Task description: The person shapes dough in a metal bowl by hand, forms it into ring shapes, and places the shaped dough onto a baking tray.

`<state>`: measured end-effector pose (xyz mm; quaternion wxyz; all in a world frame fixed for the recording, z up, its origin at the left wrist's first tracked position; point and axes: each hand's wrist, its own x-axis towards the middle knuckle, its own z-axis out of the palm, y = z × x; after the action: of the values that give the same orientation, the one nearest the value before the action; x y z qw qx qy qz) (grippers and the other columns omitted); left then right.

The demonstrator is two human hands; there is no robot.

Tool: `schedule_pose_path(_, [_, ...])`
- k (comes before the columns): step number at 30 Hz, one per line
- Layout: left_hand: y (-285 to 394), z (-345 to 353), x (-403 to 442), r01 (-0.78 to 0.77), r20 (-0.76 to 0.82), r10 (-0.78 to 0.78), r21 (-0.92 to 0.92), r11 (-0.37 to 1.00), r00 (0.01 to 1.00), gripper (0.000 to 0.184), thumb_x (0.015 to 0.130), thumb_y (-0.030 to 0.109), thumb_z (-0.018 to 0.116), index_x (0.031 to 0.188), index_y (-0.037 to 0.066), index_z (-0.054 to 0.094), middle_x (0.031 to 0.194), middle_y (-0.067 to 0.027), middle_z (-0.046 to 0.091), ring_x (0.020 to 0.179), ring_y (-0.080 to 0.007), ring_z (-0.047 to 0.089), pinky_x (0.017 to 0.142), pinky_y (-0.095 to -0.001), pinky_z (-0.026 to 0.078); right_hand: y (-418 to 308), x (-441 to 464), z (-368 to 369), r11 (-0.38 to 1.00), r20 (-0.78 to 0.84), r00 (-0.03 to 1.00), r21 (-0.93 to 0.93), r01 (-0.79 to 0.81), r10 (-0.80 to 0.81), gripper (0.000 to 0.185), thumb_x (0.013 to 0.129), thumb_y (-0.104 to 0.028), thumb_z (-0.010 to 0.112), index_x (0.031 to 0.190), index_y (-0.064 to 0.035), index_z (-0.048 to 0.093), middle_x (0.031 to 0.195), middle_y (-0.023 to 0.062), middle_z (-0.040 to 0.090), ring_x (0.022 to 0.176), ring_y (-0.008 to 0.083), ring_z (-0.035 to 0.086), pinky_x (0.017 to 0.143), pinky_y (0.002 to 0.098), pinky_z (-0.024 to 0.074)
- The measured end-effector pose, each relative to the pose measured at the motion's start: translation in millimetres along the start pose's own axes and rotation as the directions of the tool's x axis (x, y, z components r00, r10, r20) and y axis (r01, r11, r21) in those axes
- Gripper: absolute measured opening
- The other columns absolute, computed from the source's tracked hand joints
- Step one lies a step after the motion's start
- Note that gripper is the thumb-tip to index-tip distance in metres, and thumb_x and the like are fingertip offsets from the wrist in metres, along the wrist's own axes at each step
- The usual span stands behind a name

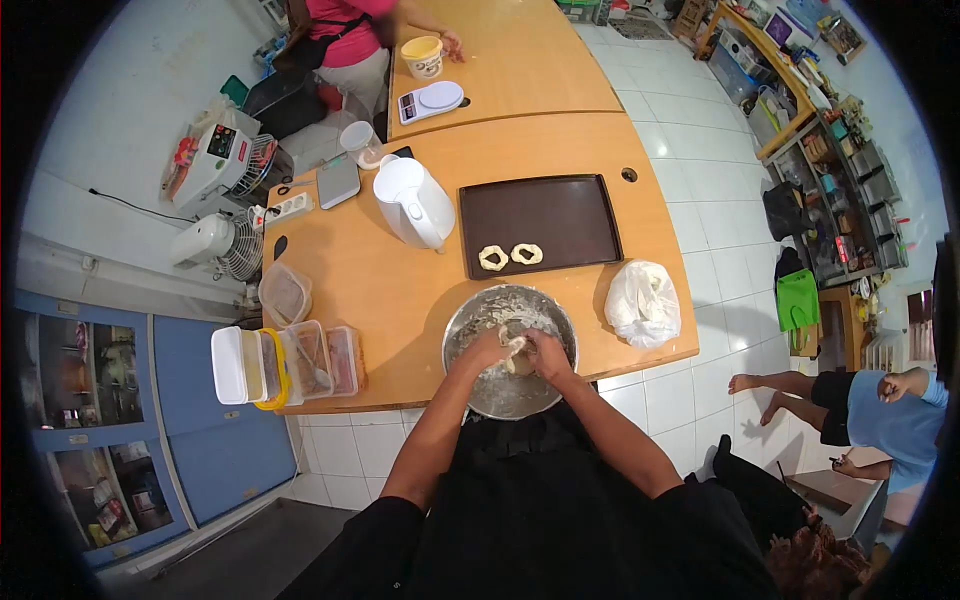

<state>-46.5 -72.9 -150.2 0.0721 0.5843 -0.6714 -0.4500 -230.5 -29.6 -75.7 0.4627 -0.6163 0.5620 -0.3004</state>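
Note:
Both my hands are over a steel mixing bowl (458, 325) at the table's front edge, its inside smeared with flour and dough. My left hand (484, 350) and my right hand (547, 354) hold a piece of pale dough (517, 347) between them, fingers closed around it. Part of the dough is hidden by the fingers. Behind the bowl lies a dark baking tray (545, 215). Near its front edge rest two dough rings, a left ring (493, 258) and a right ring (527, 254).
A white plastic bag (642, 305) stands right of the bowl. Left of the tray are a white electric kettle (412, 203) and several plastic containers (305, 357). Farther back are a kitchen scale (431, 101), a tub (422, 58) and a person in pink (345, 35). Others sit at right.

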Motion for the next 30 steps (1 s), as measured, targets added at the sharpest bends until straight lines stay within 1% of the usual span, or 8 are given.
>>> schedule_pose_path(1, [16, -12, -8, -0.011, 0.011, 0.011, -0.015, 1.0, 1.0, 0.045, 0.072, 0.025, 0.072, 0.11, 0.002, 0.063, 0.1, -0.0225, 0.065, 0.098, -0.036, 0.062, 0.083, -0.0414, 0.049, -3, -1, 1, 0.998, -0.008, 1.0, 0.067, -0.014, 0.014, 0.034, 0.072, 0.001, 0.058, 0.105, -0.0021, 0.059, 0.101, 0.0221, 0.063, 0.097, 0.0397, 0.06, 0.084, 0.0426, 0.0491])
schedule_pose_path(6, [35, -29, -14, -0.103, 0.126, 0.118, -0.116, 0.988, 0.985, 0.05, 0.072, 0.034, 0.073, 0.11, 0.002, 0.062, 0.102, -0.023, 0.065, 0.097, -0.036, 0.062, 0.083, -0.0422, 0.049, 7, 0, 11, 0.992, -0.038, 0.997, -0.101, -0.075, 0.071, 0.037, 0.071, 0.005, 0.061, 0.107, -0.0036, 0.057, 0.102, 0.0194, 0.065, 0.099, 0.0359, 0.061, 0.085, 0.04, 0.0494])
schedule_pose_path(9, [27, -18, -17, 0.075, 0.065, -0.079, 0.056, 0.996, 0.995, 0.04, 0.071, 0.025, 0.072, 0.105, 0.005, 0.066, 0.098, -0.0209, 0.067, 0.092, -0.0353, 0.064, 0.08, -0.0396, 0.049, 6, -3, 16, 0.994, -0.026, 0.997, -0.08, -0.081, 0.079, 0.042, 0.07, 0.005, 0.063, 0.11, -0.0039, 0.057, 0.105, 0.0169, 0.065, 0.101, 0.0339, 0.062, 0.088, 0.0374, 0.0492])
schedule_pose_path(12, [30, -30, -17, -0.03, 0.165, 0.036, -0.042, 0.999, 0.986, 0.034, 0.071, 0.021, 0.07, 0.101, 0.005, 0.067, 0.096, -0.0214, 0.066, 0.092, -0.0358, 0.064, 0.079, -0.0399, 0.049, 10, -3, 14, 0.99, 0.009, 0.999, -0.131, -0.048, 0.05, 0.046, 0.07, 0.0, 0.066, 0.114, -0.0053, 0.056, 0.108, 0.0152, 0.063, 0.108, 0.0321, 0.058, 0.094, 0.0414, 0.0446])
schedule_pose_path(16, [33, -28, -17, -0.003, 0.05, 0.004, -0.027, 1.0, 0.999, 0.029, 0.071, 0.015, 0.067, 0.098, 0.004, 0.066, 0.092, -0.0225, 0.066, 0.091, -0.0379, 0.063, 0.078, -0.0417, 0.049, -4, -11, 15, 0.934, 0.042, 0.994, -0.349, -0.081, 0.102, 0.052, 0.07, -0.011, 0.071, 0.119, -0.0073, 0.054, 0.111, 0.015, 0.062, 0.119, 0.0305, 0.05, 0.104, 0.0527, 0.0303])
schedule_pose_path(19, [33, -19, -26, -0.021, -0.084, 0.02, -0.011, 1.0, 0.996, 0.026, 0.07, 0.009, 0.064, 0.095, 0.002, 0.065, 0.09, -0.0236, 0.065, 0.091, -0.0397, 0.062, 0.077, -0.0435, 0.048, -3, -12, 36, 0.853, -0.079, 0.994, -0.513, -0.1, 0.069, 0.035, 0.076, -0.028, 0.07, 0.106, -0.0127, 0.063, 0.107, 0.0119, 0.064, 0.114, 0.0279, 0.051, 0.094, 0.0564, 0.032])
schedule_pose_path(25, [71, -49, -61, -0.142, -0.196, 0.129, -0.054, 0.988, 0.972, 0.026, 0.07, 0.0, 0.059, 0.095, 0.0, 0.064, 0.089, -0.025, 0.064, 0.091, -0.0411, 0.061, 0.078, -0.0445, 0.047, -11, 0, 36, 0.73, 0.069, 0.982, -0.679, -0.081, 0.174, 0.033, 0.074, -0.024, 0.066, 0.104, -0.0098, 0.064, 0.101, 0.0067, 0.067, 0.108, 0.0239, 0.055, 0.093, 0.0514, 0.0328])
schedule_pose_path(30, [73, -63, -76, -0.162, -0.222, 0.12, -0.183, 0.97, 0.968, 0.032, 0.07, -0.001, 0.058, 0.102, 0.0, 0.063, 0.091, -0.0228, 0.066, 0.091, -0.0373, 0.064, 0.079, -0.0399, 0.048, 3, 2, 46, 0.745, -0.011, 0.997, -0.664, -0.062, 0.073, 0.032, 0.071, -0.018, 0.065, 0.102, -0.0112, 0.064, 0.11, 0.0051, 0.064, 0.108, 0.024, 0.055, 0.094, 0.0531, 0.0326])
